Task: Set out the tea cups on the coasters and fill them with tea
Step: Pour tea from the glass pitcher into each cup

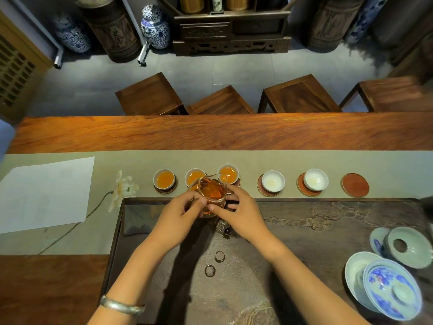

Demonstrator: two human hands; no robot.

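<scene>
Both hands, left (180,213) and right (239,213), pinched glass pitcher (211,194), spout over third cup (228,174), probably pouring. Advice: tilt slow, stop below rim, then fourth cup (273,181).

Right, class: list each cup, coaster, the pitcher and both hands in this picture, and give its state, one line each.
First cup: full of tea.
Second cup: holds tea.
Third cup: holds tea.
Fourth cup: empty.
Fifth cup: empty, on coaster.
Last coaster: bare, no cup.
Glass pitcher: holds tea, tilted toward third cup.
Left hand: holds pitcher.
Right hand: holds pitcher.
</scene>
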